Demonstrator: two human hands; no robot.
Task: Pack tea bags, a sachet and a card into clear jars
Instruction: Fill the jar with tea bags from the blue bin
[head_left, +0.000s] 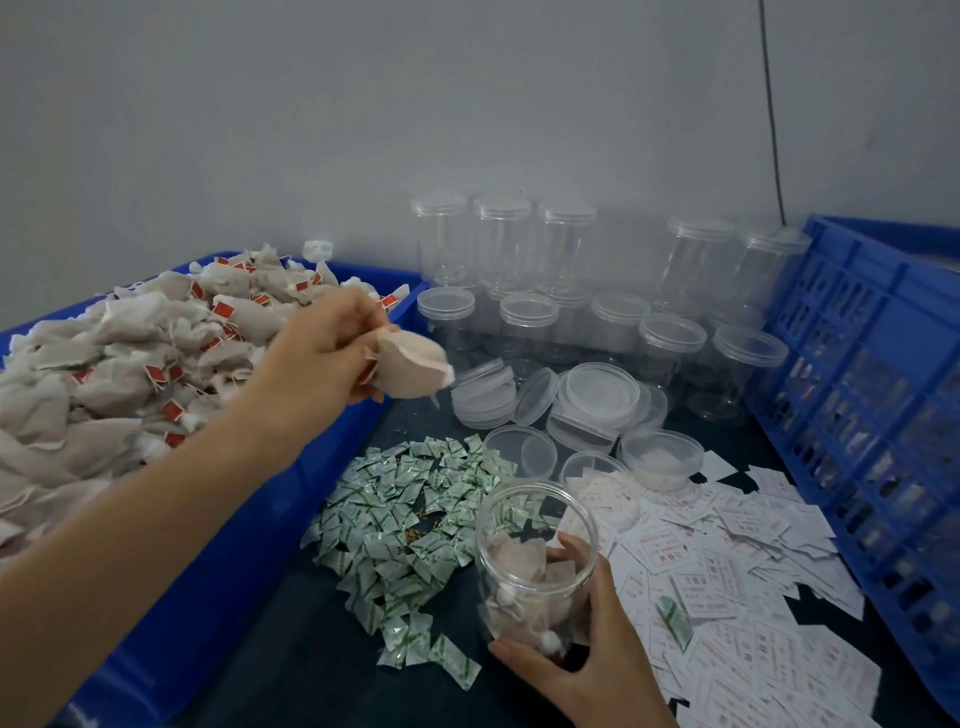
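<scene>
Tea bag (410, 370) hangs pinched in the left hand (319, 353), whose arm stretches forward, up and left of the open jar (535, 540). The right hand (582, 660) curls round that tilted jar's lower wall, with several bags inside. Sachets (405, 519) lie left of the jar and cards (727, 571) lie to its right.

Left arm is stretched out, forearm bare, left hand (322, 348) up in the air with fingers curled, pinching a tea bag (410, 366). Right hand (587, 644) sits low, thumb and fingers wrapped round a jar (535, 551).
</scene>
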